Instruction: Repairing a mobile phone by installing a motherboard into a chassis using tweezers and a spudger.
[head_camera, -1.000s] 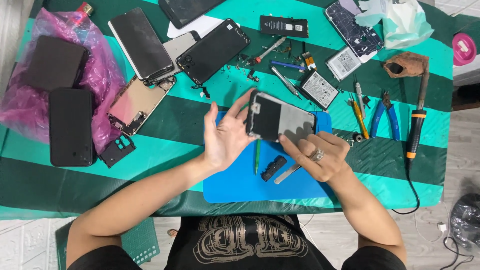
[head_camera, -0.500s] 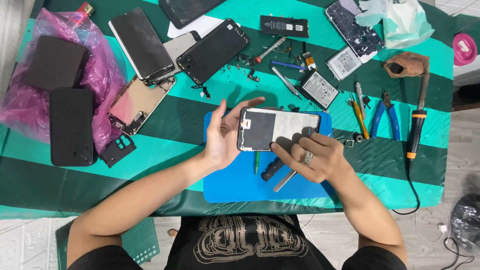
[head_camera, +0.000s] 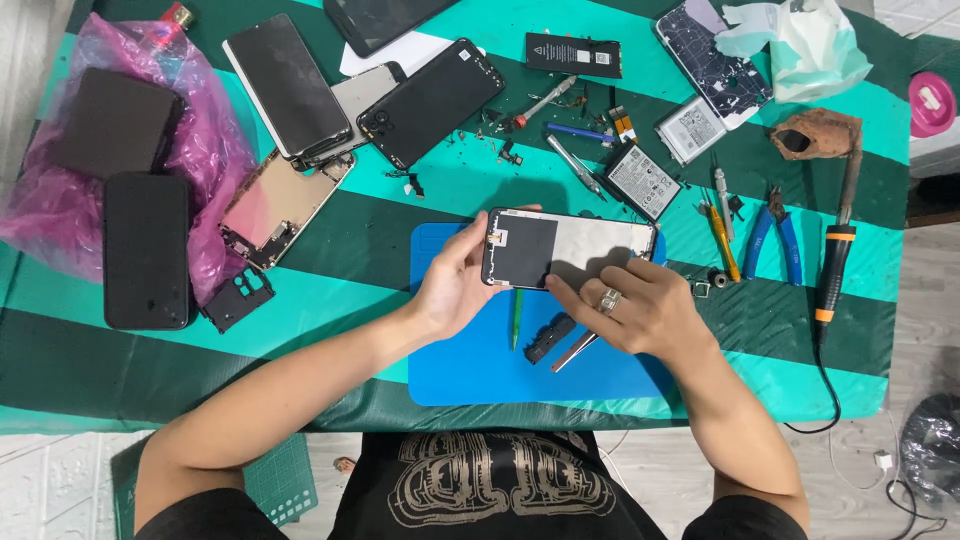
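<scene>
At the far left a crumpled pink plastic bag (head_camera: 215, 150) lies on the green-and-teal striped tablecloth (head_camera: 340, 300), with a black rectangular case (head_camera: 115, 120) resting on it and a dark slab-shaped phone (head_camera: 146, 250) lying partly over its lower edge. Right of these sit an opened phone frame with a coppery inner plate (head_camera: 280, 205), a small black plastic bracket (head_camera: 238, 298), and two black-screened phones (head_camera: 285, 88) (head_camera: 432, 100) lying slanted.

The left hand (head_camera: 452, 285) grips the left end of the opened phone body, half black and half pale grey inside (head_camera: 565, 248), thumb on top and fingers curled under its edge. The phone is held flat just above the blue rectangular work mat (head_camera: 470, 370), between both hands. The right hand (head_camera: 640, 310), wearing a ring, lies against the phone's lower right edge, fingertips pressing on it; whether it clasps it cannot be told.

Under the hands, on the mat, lie a thin green stick (head_camera: 517, 315), a small black strip part (head_camera: 550, 338) and metal tweezers (head_camera: 575, 350), partly covered by the right hand.

Further right are a grey battery pack (head_camera: 640, 180), a yellow-handled screwdriver (head_camera: 722, 240), blue-handled pliers (head_camera: 772, 240) and an orange-and-black soldering iron (head_camera: 832, 270).
</scene>
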